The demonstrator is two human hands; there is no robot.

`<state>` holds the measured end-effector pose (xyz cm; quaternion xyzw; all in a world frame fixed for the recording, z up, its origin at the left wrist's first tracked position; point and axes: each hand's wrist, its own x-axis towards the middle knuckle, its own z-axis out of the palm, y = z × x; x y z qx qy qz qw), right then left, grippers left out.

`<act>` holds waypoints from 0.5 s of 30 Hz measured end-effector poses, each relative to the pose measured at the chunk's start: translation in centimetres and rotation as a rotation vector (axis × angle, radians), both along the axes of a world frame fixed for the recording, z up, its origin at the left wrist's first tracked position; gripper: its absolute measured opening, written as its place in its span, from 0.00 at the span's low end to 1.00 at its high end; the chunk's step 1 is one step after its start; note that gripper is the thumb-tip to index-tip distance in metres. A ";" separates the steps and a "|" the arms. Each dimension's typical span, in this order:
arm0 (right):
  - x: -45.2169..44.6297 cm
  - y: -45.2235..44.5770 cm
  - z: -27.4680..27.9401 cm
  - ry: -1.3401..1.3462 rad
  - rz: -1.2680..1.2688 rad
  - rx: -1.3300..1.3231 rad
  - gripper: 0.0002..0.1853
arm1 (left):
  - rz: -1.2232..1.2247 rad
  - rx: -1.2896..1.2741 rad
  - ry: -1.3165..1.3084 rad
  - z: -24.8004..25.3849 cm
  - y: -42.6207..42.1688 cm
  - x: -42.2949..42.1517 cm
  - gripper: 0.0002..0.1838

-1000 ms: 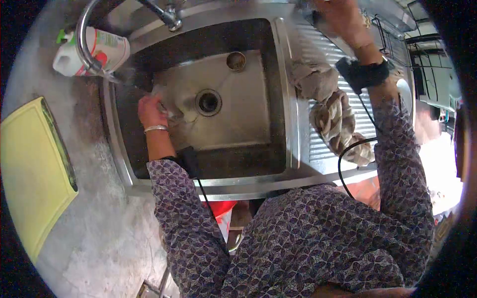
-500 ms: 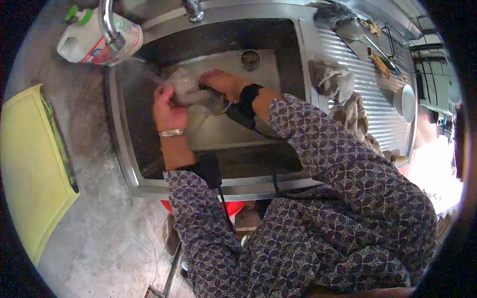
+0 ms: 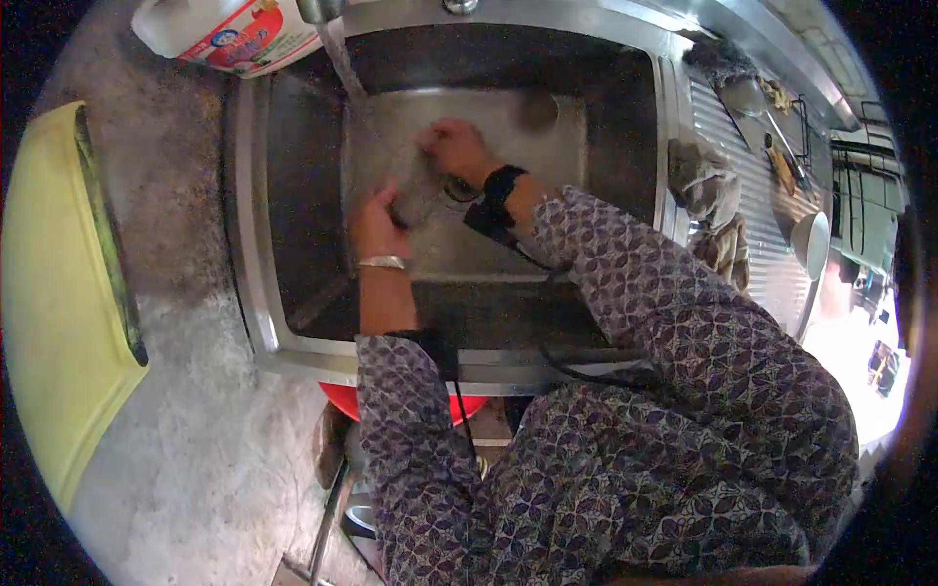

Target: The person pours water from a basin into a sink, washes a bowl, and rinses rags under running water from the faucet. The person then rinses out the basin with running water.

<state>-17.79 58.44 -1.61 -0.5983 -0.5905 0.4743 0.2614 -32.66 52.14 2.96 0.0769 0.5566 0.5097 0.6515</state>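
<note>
Over the sink [image 3: 547, 230], left hand [image 3: 381, 230] near, right hand [image 3: 457, 151] farther and to the right, blurred item [image 3: 414, 190] between them; can't tell if either grips it. Water stream [image 3: 342, 61] at far left. Probably rinsing; next move calls for holding it under the flow.

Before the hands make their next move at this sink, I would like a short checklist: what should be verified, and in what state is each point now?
1. Water running: ok, a stream falls from the tap.
2. Both hands over the basin: ok, the left hand and right hand are above the sink.
3. Firm grip: cannot tell, the area between the hands is blurred.
4. Right wrist's black strap dry: cannot tell.
5. Cloth out of the sink: ok, it lies on the ribbed drainboard.
6. White bottle out of the sink: ok, it is beyond the left rim.
</note>
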 end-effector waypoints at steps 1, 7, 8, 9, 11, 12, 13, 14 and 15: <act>0.3 0.5 -2.7 0.198 -0.122 -0.059 0.15 | -0.021 -0.038 0.050 -0.3 0.4 -1.0 0.22; -0.5 -3.3 -0.3 0.083 0.014 0.289 0.21 | 0.132 0.040 0.223 0.9 0.7 1.4 0.25; -0.7 -4.1 0.6 0.011 0.129 0.355 0.22 | 0.131 0.036 0.224 0.9 0.9 1.6 0.25; -0.8 -4.8 1.7 -0.053 0.239 0.429 0.23 | 0.110 0.040 0.232 0.8 1.1 1.8 0.26; -0.7 -5.0 3.1 0.307 0.269 0.205 0.23 | 0.088 0.041 0.241 1.6 1.2 2.3 0.27; -0.6 -4.9 3.3 0.424 0.274 0.126 0.23 | 0.094 0.052 0.229 3.1 1.3 2.6 0.25; -0.3 -4.1 3.4 0.263 0.243 0.190 0.22 | 0.100 0.064 0.217 3.9 1.2 2.8 0.24; 0.0 -3.3 3.6 0.181 0.228 0.223 0.22 | 0.099 0.060 0.217 3.9 1.1 2.2 0.24; 0.4 -2.6 3.5 0.099 0.212 0.254 0.21 | 0.052 0.090 0.271 3.7 1.3 1.0 0.21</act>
